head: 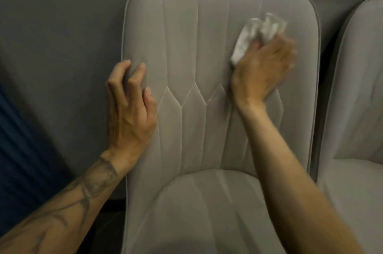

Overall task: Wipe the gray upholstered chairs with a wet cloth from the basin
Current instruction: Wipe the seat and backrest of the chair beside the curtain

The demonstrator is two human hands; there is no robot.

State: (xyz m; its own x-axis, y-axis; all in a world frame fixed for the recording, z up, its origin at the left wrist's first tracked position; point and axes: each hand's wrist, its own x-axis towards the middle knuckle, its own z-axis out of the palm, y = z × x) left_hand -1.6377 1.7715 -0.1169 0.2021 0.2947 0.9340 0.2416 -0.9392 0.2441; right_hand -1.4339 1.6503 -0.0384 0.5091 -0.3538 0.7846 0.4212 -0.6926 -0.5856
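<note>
A gray upholstered chair (pixel 186 46) with stitched seams fills the middle of the view, backrest above and seat below. My right hand (pixel 263 69) holds a crumpled white cloth (pixel 257 33) and presses it against the upper right of the backrest; hand and cloth are blurred. My left hand (pixel 130 106) grips the backrest's left edge, fingers curled round the piped rim and thumb on the front fabric.
A second gray chair (pixel 356 108) stands close on the right, separated by a narrow dark gap. A dark gray wall or panel (pixel 62 35) lies behind on the left. Something dark blue (pixel 18 139) shows at the lower left edge.
</note>
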